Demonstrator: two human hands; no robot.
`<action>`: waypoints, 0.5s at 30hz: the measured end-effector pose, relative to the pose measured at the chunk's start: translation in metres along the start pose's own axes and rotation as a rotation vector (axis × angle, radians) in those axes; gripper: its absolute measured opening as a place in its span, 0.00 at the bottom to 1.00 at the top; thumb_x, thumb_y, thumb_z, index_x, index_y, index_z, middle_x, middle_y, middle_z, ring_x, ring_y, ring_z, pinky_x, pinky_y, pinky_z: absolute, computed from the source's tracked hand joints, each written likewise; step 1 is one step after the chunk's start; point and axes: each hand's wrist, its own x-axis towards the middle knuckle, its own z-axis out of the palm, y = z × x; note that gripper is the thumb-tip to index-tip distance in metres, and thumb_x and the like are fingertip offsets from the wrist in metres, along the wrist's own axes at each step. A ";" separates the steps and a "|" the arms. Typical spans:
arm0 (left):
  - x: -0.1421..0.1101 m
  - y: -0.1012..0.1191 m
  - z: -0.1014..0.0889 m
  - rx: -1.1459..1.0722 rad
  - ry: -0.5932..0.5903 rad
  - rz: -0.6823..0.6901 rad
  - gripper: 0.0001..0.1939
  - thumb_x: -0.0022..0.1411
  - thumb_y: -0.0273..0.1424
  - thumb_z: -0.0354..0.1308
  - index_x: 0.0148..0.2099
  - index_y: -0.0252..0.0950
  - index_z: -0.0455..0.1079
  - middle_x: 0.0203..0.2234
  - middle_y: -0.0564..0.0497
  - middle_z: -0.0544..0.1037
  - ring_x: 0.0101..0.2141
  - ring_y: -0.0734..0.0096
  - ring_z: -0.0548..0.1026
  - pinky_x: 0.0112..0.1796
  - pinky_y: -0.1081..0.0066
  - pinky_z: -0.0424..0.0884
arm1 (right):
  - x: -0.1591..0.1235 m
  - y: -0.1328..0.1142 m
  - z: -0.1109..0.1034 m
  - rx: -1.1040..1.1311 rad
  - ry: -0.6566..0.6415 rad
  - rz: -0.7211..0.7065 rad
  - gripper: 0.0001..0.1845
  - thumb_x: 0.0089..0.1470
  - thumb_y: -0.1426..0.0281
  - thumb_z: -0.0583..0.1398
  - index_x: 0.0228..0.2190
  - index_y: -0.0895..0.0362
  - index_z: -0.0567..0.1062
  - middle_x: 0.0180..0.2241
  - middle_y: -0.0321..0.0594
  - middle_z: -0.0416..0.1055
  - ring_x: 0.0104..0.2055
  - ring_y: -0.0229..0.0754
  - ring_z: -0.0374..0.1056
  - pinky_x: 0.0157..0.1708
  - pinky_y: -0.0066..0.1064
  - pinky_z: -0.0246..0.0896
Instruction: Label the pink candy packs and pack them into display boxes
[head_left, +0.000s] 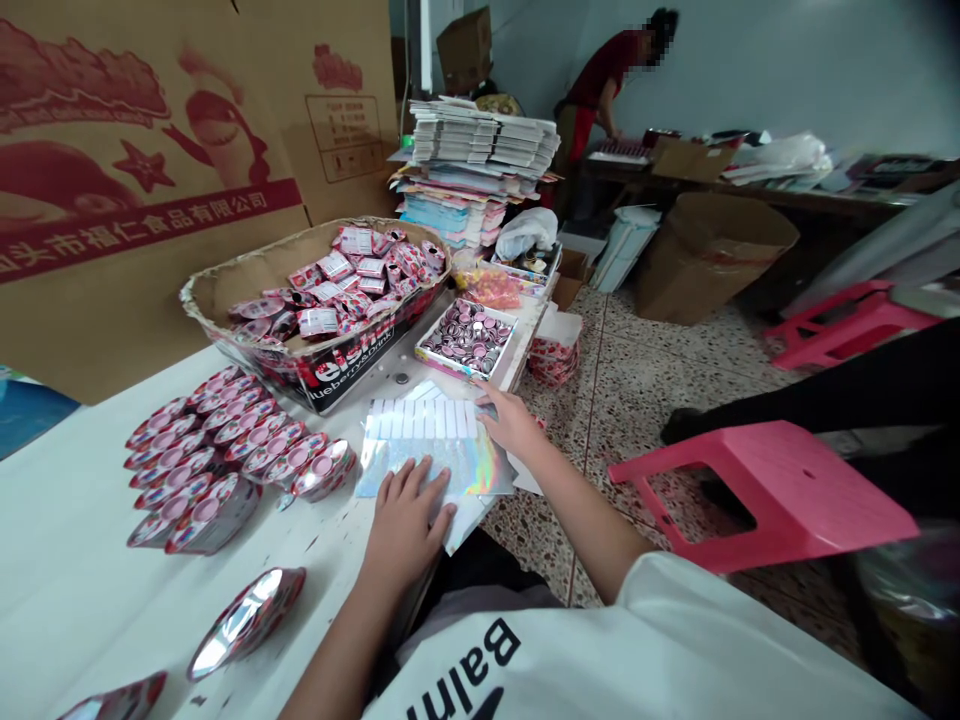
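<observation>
A shiny holographic sticker sheet (420, 455) with a row of white strips along its far edge lies near the table edge, over other sheets. My left hand (409, 510) rests flat on its near part, fingers spread. At the sheet's far right corner, my right hand (514, 422) has thumb and forefinger bent around the edge strip; any gap between the fingertips is too small to make out. Left of the sheet, red-and-pink boat-shaped packs (247, 430) stand in close rows. One more pack (247, 622) lies nearer me, its shiny side up.
Behind the sheet are a white tray of small round pieces (469, 338) and a cut-down carton (330, 375) full of packs. Stacked flat card (484, 140) rises beyond. A pink stool (780, 490) stands to the right. Another person (600, 85) bends over a far table.
</observation>
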 end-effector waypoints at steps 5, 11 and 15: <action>-0.003 0.000 0.001 0.005 -0.011 0.004 0.23 0.68 0.41 0.50 0.64 0.49 0.62 0.64 0.50 0.62 0.64 0.53 0.57 0.61 0.48 0.52 | 0.003 0.005 0.001 0.013 -0.007 0.006 0.35 0.51 0.78 0.63 0.60 0.53 0.65 0.47 0.44 0.74 0.51 0.49 0.67 0.56 0.42 0.58; 0.024 0.014 -0.018 0.105 0.011 -0.076 0.16 0.69 0.37 0.46 0.46 0.42 0.75 0.46 0.44 0.77 0.49 0.52 0.71 0.50 0.50 0.61 | 0.010 0.007 0.001 0.082 -0.027 0.017 0.38 0.47 0.79 0.65 0.59 0.52 0.67 0.41 0.41 0.75 0.46 0.46 0.69 0.51 0.40 0.62; 0.081 0.016 -0.020 0.110 0.039 -0.052 0.15 0.68 0.35 0.48 0.48 0.39 0.73 0.42 0.43 0.77 0.45 0.53 0.72 0.46 0.53 0.62 | 0.005 0.005 0.007 0.149 -0.013 -0.009 0.37 0.46 0.79 0.65 0.58 0.52 0.68 0.42 0.40 0.74 0.46 0.45 0.69 0.51 0.39 0.63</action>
